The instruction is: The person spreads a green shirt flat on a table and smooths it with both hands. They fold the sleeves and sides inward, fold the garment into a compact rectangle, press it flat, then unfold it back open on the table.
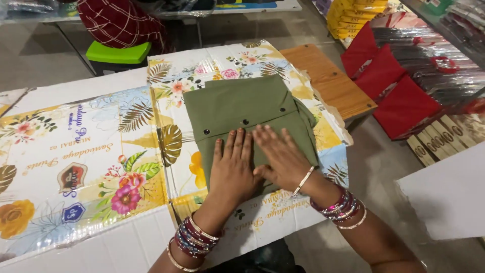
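Note:
A folded olive-green garment (242, 108) with dark buttons lies on a floral-printed sheet (91, 162) covering the table. My left hand (233, 167) lies flat on the garment's near part, fingers spread and pointing away from me. My right hand (279, 155) rests flat beside it on the same cloth, touching the left hand's side. Neither hand grips anything. Both wrists carry several bangles.
A bare wooden table corner (328, 81) shows at the right of the sheet. Red packaged goods (399, 103) and wrapped stacks fill the right side. A green stool (118, 53) with a person in dark red checked cloth (121, 23) sits beyond the table. White board (449, 194) lies lower right.

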